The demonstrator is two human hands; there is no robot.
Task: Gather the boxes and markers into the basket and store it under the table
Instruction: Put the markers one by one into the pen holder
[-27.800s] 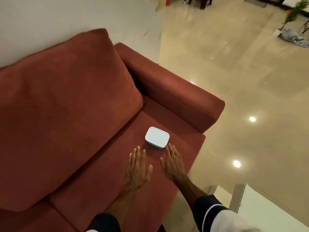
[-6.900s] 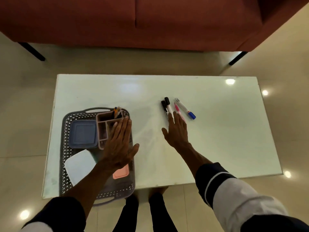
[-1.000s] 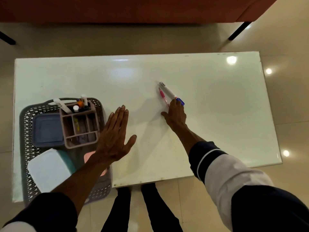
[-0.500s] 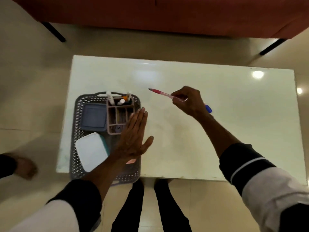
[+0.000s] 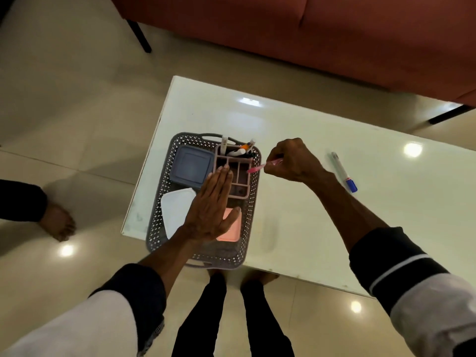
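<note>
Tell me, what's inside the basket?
The basket holds a blue box, a white box, a pink box and an organizer with markers. The left hand covers the middle.

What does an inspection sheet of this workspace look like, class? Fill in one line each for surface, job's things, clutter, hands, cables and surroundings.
Surface: white glossy table, bare apart from what is listed.
Job's things: grey basket at the table's near left edge holds a blue box, a white box, a pink box and a pink organiser with markers; blue-capped marker lies loose on the table.
Clutter: nothing seen.
Hands: left hand flat and open over the basket; right hand holds a pink marker above the organiser.
Cables: nothing seen.
Surroundings: red sofa, tiled floor, another person's bare foot.
</note>
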